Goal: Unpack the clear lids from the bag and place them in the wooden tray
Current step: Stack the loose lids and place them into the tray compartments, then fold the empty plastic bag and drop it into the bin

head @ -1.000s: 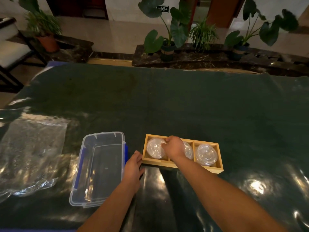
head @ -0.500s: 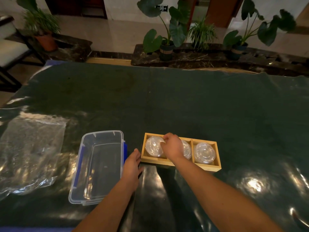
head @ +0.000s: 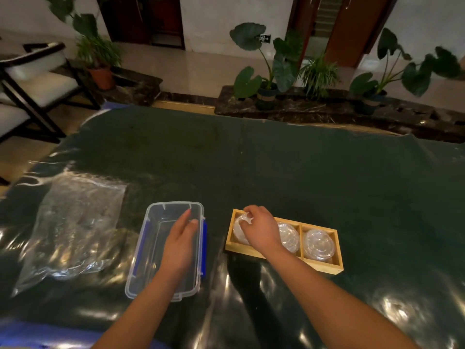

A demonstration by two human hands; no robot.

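A wooden tray (head: 324,267) with three compartments lies on the dark green table. Clear domed lids sit in it: one in the right compartment (head: 318,244), one in the middle (head: 289,235), partly behind my wrist. My right hand (head: 260,229) is over the left compartment, its fingers pinching the clear lid (head: 239,226) there, which is tilted up. My left hand (head: 180,241) hovers with straight fingers over a clear plastic box and holds nothing. The flat clear bag (head: 75,222) lies at the left.
The clear plastic box (head: 151,248) with blue clips stands left of the tray. The table's glossy cover reflects light near me. Potted plants (head: 266,79) and a chair (head: 32,81) stand beyond the far edge.
My left hand left the tray's left edge and moved left over the plastic box. My right hand stayed at the left compartment and tilted its lid up. The camera view rose.
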